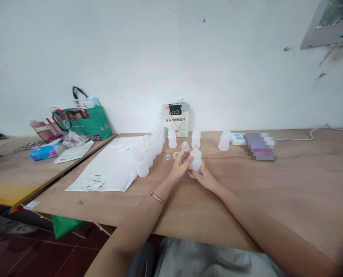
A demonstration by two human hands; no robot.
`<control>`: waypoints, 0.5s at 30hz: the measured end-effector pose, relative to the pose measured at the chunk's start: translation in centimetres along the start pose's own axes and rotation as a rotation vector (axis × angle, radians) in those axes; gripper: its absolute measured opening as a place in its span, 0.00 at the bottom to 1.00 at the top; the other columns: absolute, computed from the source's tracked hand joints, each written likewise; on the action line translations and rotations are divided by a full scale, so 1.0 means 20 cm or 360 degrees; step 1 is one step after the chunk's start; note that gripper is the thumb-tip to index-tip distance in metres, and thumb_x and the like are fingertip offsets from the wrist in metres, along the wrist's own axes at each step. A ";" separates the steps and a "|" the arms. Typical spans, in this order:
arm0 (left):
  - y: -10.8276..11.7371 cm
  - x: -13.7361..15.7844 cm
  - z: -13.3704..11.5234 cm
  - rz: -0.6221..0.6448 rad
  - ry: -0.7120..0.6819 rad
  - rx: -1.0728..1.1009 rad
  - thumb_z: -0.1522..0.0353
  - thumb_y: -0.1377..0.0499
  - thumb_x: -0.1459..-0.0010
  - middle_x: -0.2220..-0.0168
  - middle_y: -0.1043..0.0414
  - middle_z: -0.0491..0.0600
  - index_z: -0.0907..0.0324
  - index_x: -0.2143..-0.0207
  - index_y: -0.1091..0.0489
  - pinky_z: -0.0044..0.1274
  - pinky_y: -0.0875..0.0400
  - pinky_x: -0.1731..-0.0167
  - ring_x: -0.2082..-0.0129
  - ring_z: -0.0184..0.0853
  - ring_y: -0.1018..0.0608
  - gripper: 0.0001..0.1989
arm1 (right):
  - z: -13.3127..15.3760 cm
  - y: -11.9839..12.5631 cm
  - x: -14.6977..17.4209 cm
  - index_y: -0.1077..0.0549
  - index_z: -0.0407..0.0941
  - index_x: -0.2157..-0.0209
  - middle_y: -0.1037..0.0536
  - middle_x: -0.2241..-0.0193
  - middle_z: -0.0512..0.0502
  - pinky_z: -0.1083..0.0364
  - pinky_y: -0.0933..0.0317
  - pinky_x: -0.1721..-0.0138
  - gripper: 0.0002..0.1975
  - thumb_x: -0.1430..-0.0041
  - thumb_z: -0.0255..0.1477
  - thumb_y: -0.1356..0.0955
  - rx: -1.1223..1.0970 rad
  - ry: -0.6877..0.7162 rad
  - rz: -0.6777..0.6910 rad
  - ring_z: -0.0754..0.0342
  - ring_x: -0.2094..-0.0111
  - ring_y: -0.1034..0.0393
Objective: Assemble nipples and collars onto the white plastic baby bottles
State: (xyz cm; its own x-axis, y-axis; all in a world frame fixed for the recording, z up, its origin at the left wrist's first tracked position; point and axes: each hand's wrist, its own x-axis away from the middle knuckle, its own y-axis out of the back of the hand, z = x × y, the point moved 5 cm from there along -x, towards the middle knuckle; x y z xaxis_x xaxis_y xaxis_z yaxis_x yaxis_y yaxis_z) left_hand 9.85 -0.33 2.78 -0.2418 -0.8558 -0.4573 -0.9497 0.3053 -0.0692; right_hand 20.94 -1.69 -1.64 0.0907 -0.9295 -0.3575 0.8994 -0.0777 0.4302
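Observation:
A frosted white baby bottle (196,164) stands upright between my two hands over the table. My right hand (207,179) is closed around its lower body. My left hand (179,165) has its fingers closed on the bottle's top, by the clear teat. Just behind lie a clear dome cap (185,146), a loose clear teat (167,156) and a white ring (175,155), partly hidden by my left fingers. Several like bottles (143,168) stand in a row to the left. Two more, one bottle (172,141) and another bottle (196,134), are farther back.
A bottle body (224,142) stands at right beside a white box (238,139) and a blurred-out purple item (259,148). A white mailing bag (110,163) lies left. A printed paper bag (175,120) stands by the wall. Green bags (95,122) and tissues (46,151) occupy the left table.

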 end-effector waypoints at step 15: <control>0.05 -0.02 0.00 -0.0049 0.0162 0.0232 0.61 0.40 0.50 0.58 0.29 0.52 0.59 0.55 0.32 0.28 0.35 0.55 0.56 0.36 0.28 0.21 | 0.07 0.04 0.03 0.34 0.47 0.57 0.27 0.61 0.46 0.51 0.38 0.57 0.17 0.43 0.42 0.40 -0.0355 0.0031 0.0014 0.49 0.58 0.33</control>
State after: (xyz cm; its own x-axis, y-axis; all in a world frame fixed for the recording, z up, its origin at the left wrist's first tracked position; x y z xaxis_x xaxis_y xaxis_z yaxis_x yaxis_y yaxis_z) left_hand 8.93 0.34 2.84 -0.2389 -0.9013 -0.3612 -0.9199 0.3292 -0.2130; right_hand 21.08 -2.82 -0.40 0.1053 -0.9225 -0.3713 0.9707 0.0142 0.2400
